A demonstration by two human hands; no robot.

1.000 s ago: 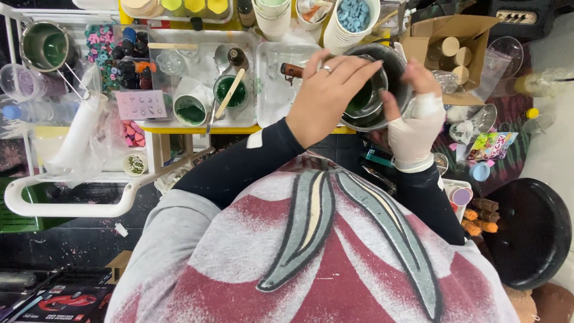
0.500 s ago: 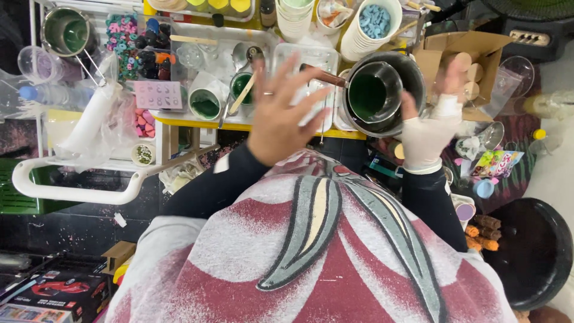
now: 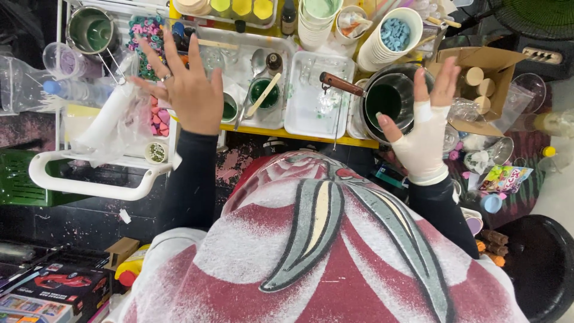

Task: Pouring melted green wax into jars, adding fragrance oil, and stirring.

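Shiny metal saucepan [image 3: 391, 98] with wooden handle [image 3: 341, 84]; white cloth glove [image 3: 423, 146].

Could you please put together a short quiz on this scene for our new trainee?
1. True or false: the left hand grips the metal pot.
2. What colour is the liquid in that pot? A) green B) red C) clear
3. What lies across the small green cup on the white tray?

Key:
1. False; it is raised with fingers spread, holding nothing.
2. A.
3. A wooden stick. The right hand, in a white wrap, is open beside the pot.
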